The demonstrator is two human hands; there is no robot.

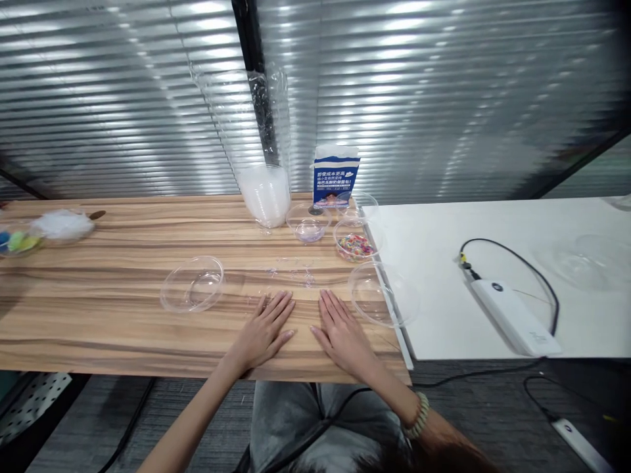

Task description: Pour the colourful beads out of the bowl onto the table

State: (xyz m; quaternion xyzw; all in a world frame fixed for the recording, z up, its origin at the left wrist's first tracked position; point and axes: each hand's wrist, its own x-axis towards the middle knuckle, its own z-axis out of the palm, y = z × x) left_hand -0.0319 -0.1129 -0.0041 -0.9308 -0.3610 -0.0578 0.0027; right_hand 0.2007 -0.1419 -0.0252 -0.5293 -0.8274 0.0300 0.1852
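My left hand (263, 334) lies flat on the wooden table (123, 335), fingers stretched forward and holding nothing. My right hand (342, 332) rests palm down beside it, open, a little apart. Small clear pieces (308, 276) are scattered just beyond the fingertips. Left of them stands a clear plastic bowl (172, 289). Close to my right hand is another clear bowl (367, 299), at the table's right edge. Behind it, a clear bowl (340, 230) holds small multicoloured bits (355, 246). A further bowl (294, 226) contains something pale purple (309, 230).
At the back stand a blue and white box (336, 174) and a tall clear bag with white contents (269, 197). A white bundle (64, 225) lies far left. On the adjoining white table (444, 322), a white power bank (513, 315) has a black cable (535, 263).
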